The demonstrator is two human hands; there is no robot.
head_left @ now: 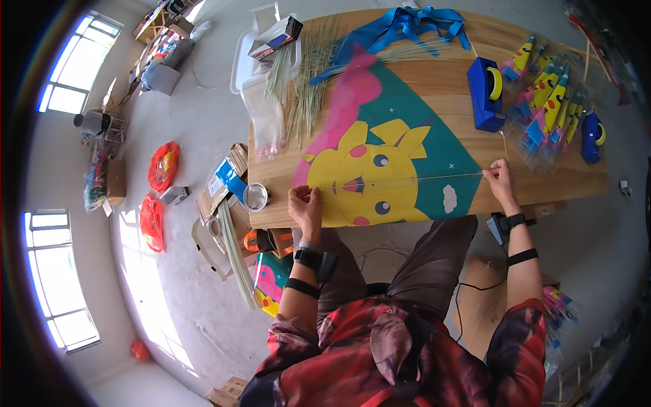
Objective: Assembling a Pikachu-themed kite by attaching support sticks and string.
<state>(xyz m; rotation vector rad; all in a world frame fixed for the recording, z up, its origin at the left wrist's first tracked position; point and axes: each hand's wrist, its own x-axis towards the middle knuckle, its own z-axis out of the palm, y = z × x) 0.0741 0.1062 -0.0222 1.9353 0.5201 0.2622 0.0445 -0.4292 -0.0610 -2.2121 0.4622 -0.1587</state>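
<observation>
looks like the lining-up step to me, left hand and right hand each pinching a thin pale rod or cord (can't tell which) across the cartoon-printed sheet just above mid-frame, so next probably calls for setting it dead straight

Surface: one. Printed kite sheets: two, one on surface, one off it. String across former: one. Tape dispensers: two. Tape rolls: two. Windows: two.
</observation>
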